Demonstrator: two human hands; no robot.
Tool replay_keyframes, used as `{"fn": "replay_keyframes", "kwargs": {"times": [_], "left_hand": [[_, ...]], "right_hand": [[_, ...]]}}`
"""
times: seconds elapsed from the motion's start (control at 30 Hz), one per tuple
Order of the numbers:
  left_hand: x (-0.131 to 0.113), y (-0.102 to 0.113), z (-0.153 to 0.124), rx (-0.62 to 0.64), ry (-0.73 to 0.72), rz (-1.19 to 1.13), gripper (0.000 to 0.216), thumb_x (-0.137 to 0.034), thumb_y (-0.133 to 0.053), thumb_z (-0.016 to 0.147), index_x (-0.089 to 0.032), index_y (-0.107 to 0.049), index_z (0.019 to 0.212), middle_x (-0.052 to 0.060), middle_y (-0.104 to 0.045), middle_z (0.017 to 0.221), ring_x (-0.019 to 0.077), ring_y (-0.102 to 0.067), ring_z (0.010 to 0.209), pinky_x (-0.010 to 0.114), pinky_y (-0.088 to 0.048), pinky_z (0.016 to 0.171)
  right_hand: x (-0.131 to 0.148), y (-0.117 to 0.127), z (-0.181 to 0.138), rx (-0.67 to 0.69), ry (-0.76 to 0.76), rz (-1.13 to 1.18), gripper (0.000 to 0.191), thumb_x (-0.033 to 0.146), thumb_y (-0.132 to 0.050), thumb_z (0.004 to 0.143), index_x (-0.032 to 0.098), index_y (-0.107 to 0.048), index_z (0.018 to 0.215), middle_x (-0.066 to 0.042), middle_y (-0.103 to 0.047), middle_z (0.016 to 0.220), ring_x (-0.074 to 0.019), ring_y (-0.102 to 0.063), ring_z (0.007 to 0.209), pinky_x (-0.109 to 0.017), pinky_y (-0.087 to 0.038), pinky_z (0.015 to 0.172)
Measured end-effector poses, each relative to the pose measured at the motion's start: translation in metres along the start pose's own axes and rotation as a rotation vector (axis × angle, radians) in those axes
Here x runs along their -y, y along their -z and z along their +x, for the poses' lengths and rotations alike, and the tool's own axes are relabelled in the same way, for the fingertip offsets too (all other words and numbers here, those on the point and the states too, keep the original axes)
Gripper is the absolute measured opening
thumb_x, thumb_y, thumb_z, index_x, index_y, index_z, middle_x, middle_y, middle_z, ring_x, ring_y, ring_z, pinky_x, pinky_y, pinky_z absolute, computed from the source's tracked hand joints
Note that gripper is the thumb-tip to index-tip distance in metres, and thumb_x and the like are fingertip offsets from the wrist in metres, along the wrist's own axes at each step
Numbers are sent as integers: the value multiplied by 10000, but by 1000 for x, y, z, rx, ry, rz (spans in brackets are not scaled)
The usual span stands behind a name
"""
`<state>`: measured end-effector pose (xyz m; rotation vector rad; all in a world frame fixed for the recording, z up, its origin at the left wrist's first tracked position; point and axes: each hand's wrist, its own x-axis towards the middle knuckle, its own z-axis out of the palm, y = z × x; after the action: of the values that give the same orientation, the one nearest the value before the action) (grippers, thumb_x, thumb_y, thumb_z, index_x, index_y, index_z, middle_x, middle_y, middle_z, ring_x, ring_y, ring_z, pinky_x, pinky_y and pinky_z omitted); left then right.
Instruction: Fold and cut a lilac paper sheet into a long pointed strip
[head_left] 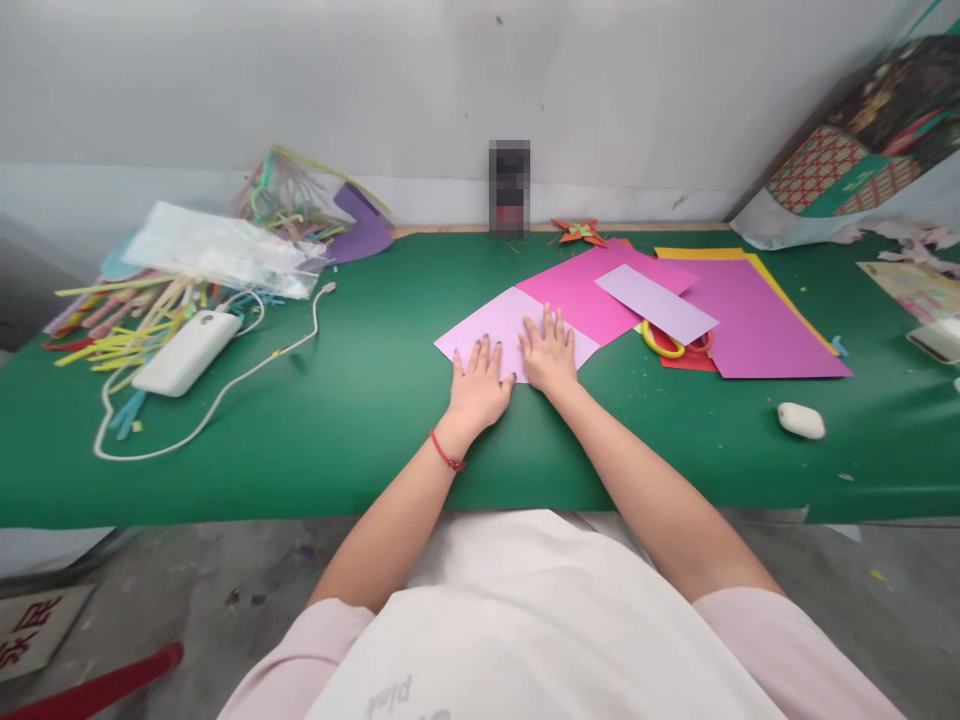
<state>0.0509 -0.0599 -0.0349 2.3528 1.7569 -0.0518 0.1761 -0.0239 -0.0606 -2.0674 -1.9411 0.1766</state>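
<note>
A light lilac sheet of paper point(499, 320) lies flat on the green table point(360, 400) in front of me. My left hand point(480, 385) rests palm down on its near edge, fingers stretched out and slightly apart. My right hand point(549, 352) lies flat beside it on the same sheet, fingers spread. Neither hand holds anything. A red cord circles my left wrist.
Pink point(585, 290), purple point(757, 325), yellow and lilac sheets point(656, 303) overlap to the right, with yellow-handled scissors point(664, 343) partly under them. A white eraser-like lump point(801, 420) lies at right. At left are a white power bank point(187, 352), its cable, plastic bags and paper strips.
</note>
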Motion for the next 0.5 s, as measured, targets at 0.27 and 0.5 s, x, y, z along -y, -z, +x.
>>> {"fn": "replay_keyframes", "kwargs": {"times": [0.27, 0.5], "left_hand": [[31, 7, -6, 45, 92, -48, 594, -402, -308, 940, -201, -212, 1491, 106, -77, 1575, 274, -106, 1446, 554, -130, 1138], [50, 7, -4, 21, 42, -49, 523, -276, -355, 926, -274, -326, 1449, 115, -179, 1562, 286, -194, 1426, 583, -206, 1104]], "right_hand": [[1, 2, 1, 40, -21, -3, 497, 353, -251, 975, 214, -368, 1438, -103, -126, 1583, -269, -78, 1453, -527, -117, 1131], [-1, 2, 1, 49, -18, 4, 505, 361, -243, 972, 215, -362, 1440, -100, -135, 1582, -273, -88, 1452, -536, -120, 1131]]}}
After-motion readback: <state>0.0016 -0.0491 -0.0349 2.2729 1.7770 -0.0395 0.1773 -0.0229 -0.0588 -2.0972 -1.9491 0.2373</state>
